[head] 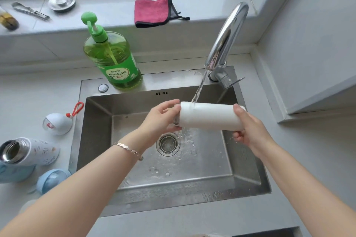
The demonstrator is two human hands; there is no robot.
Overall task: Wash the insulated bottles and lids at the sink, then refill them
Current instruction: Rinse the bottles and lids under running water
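Observation:
A plain white insulated bottle (209, 116) lies on its side above the steel sink (248, 179), and the running tap's water lands on its left part. My left hand (159, 120) grips its mouth end. At the base end, my right hand (250, 131) holds it with the thumb on top. On the counter to the left lies a second, patterned white bottle (34, 151) with its steel mouth uncovered. A white lid with a red loop (57, 122) rests near it, and a blue lid (51, 180) lies closer to me.
The chrome tap (225, 38) rises at the sink's back right. A green dish soap pump bottle (115, 57) stands on the sink's back rim. A pink cloth (153, 12), a metal strainer (61, 2) and a metal tool (30, 11) lie on the window ledge. The drain (167, 143) is uncovered.

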